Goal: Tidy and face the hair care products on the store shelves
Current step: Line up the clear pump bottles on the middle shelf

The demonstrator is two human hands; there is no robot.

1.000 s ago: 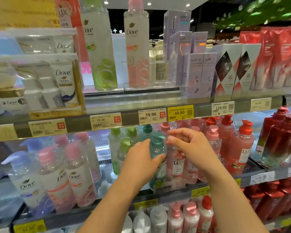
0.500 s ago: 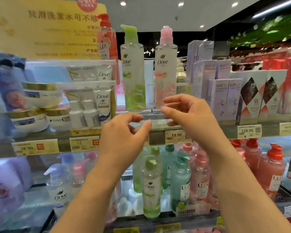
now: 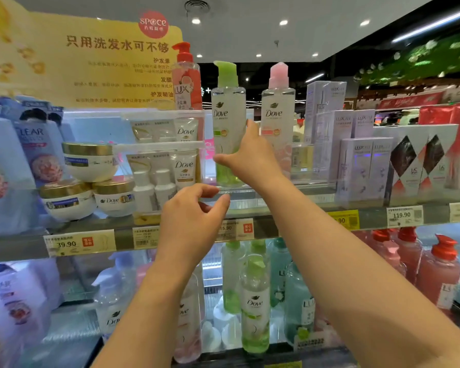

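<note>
On the upper shelf stands a tall clear Dove bottle with a green cap, and a matching pink-capped Dove bottle stands just right of it. My right hand holds the green bottle low down. Its thumb lies across the bottle's front and its fingers reach into the gap between the two bottles. My left hand hovers lower, in front of the shelf edge, with loosely curled fingers that hold nothing.
A red Lux pump bottle, Dove travel packs and gold-lidded jars stand to the left. Lilac Lux boxes are on the right. The lower shelf holds Dove and red pump bottles. A yellow sign hangs behind.
Both hands left the teal bottle on the lower shelf and rose. My right hand reached forward and took hold of the green Dove bottle on the upper shelf. The view tilted up.
</note>
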